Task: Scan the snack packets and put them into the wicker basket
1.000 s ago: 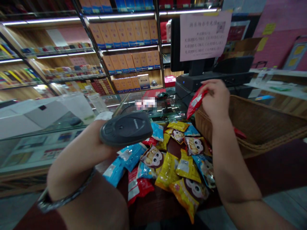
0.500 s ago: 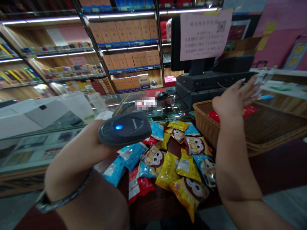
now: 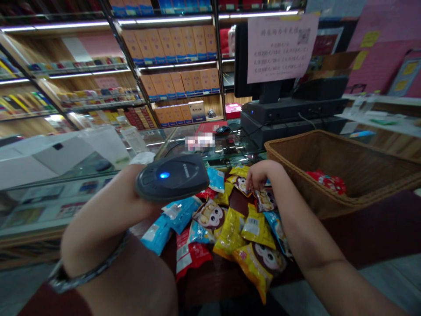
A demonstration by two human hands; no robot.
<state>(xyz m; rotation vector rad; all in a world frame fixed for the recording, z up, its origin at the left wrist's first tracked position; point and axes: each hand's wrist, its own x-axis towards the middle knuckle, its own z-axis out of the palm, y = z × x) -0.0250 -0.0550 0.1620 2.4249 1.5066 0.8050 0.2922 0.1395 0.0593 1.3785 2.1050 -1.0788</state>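
Observation:
My left hand (image 3: 144,205) is wrapped round a dark barcode scanner (image 3: 171,177) with a blue light on top; the scanner hides most of its fingers. Below and right of the scanner lie several small snack bags: yellow ones with a cartoon monkey (image 3: 215,215), blue ones (image 3: 180,213) and a red one (image 3: 192,259). At the back right of this pile my right hand (image 3: 263,173) points down, fingers bent and pressed together on a brown and yellow snack bag (image 3: 265,202). My hand and forearm cover part of that bag and its neighbours.
A wicker basket (image 3: 296,186) stands right of the pile, with a red snack bag (image 3: 327,181) inside. Behind are a monitor (image 3: 241,61) bearing a pink paper sign, and a mouse (image 3: 222,130). White boxes (image 3: 42,160) stand on the glass counter at left; stocked shelves (image 3: 176,66) line the back.
My right hand has moved left and down from above the basket, where its fingers were spread, to the snack bags. A red bag lies lower in the basket. My left hand and scanner barely moved.

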